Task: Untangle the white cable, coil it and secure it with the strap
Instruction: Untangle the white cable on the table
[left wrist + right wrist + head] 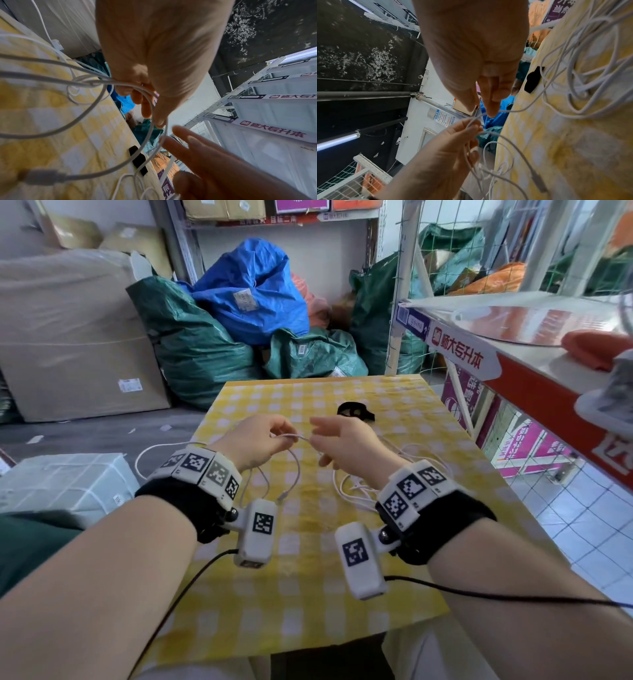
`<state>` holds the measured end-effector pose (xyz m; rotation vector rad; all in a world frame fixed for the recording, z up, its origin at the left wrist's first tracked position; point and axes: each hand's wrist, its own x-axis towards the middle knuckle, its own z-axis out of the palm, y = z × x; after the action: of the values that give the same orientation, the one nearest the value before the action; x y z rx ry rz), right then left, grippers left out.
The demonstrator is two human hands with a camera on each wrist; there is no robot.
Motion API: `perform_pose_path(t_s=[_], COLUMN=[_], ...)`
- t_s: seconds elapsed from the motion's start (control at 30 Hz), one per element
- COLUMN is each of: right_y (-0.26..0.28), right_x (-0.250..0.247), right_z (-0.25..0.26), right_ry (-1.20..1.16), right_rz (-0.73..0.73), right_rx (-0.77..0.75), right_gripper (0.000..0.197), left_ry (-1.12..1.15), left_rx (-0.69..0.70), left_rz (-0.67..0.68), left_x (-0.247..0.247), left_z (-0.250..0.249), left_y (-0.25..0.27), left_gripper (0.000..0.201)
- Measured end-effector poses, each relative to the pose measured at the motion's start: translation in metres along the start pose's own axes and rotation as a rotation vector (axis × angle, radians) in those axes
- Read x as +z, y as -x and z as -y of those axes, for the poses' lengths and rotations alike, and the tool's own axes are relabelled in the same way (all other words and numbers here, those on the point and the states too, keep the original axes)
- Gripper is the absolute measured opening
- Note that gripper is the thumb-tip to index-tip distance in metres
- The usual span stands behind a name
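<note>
My left hand (274, 436) is raised over the yellow checked table (428, 412) and grips loops of the white cable (294, 474) in its curled fingers (144, 97). Right beside it, my right hand (317, 440) pinches the same cable between thumb and fingertips (489, 111). From the left hand (462, 135) the loops hang down, one ending in a white connector (42, 175). A loose tangle of cable (580, 86) lies on the table under my right wrist. The black strap (354, 410) lies flat on the table just beyond both hands, also visible as the strap (138, 159) and the strap (533, 79).
A shelf with a red and white edge (513, 371) overhangs the table's right side, with wire netting (428, 268) behind it. Green and blue sacks (246, 292) pile up beyond the far edge. A big cardboard box (68, 344) and a wrapped white box (61, 484) stand left.
</note>
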<state>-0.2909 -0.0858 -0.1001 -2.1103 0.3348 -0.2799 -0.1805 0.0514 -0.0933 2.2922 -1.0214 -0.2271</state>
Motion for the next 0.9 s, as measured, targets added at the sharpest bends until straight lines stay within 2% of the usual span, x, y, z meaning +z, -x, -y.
perform_pose_path(t_s=[0.03,0.1,0.17,0.23,0.33,0.5,0.63,0.7,0.8,0.87,0.9], right_y=[0.0,0.001,0.001,0.0,-0.001,-0.003,-0.003,-0.002,-0.006,-0.007,-0.006], right_x=[0.004,0.007,0.005,-0.002,-0.011,-0.019,-0.033,-0.043,-0.051,-0.052,-0.051], right_z=[0.001,0.001,-0.003,-0.009,-0.017,-0.028,-0.041,-0.049,-0.061,-0.06,-0.057], right_ry=[0.009,0.03,0.036,0.009,-0.072,-0.171,-0.268,-0.246,-0.163,-0.095,-0.043], right_rz=[0.056,0.07,-0.014,-0.13,-0.258,-0.388,-0.516,-0.587,-0.631,-0.614,-0.602], right_rx=[-0.014,-0.021,-0.014,0.009,0.05,0.132,0.233,0.298,0.409,0.457,0.461], right_gripper=[0.037,0.024,0.021,0.02,0.022,0.019,0.016,0.016,0.02,0.021,0.029], left_ry=[0.008,-0.047,-0.162,-0.294,-0.514,-0.612,-0.745,-0.747,-0.643,-0.552,-0.526], left_rx=[0.013,0.024,-0.004,-0.082,-0.191,-0.265,-0.385,-0.436,-0.334,-0.215,-0.181], left_rz=[0.001,0.004,-0.036,-0.149,-0.269,-0.272,-0.289,-0.315,-0.316,-0.252,-0.196], left_x=[0.001,0.002,0.0,-0.004,-0.007,-0.014,-0.027,-0.034,-0.037,-0.034,-0.032], left_z=[-0.003,-0.009,-0.007,0.003,0.013,0.029,0.043,0.051,0.057,0.05,0.046], left_y=[0.001,0.002,0.001,-0.002,-0.003,-0.007,-0.001,0.003,0.005,0.005,0.005], left_gripper=[0.011,0.013,0.025,0.036,0.035,0.029,0.029,0.031,0.026,0.025,0.026])
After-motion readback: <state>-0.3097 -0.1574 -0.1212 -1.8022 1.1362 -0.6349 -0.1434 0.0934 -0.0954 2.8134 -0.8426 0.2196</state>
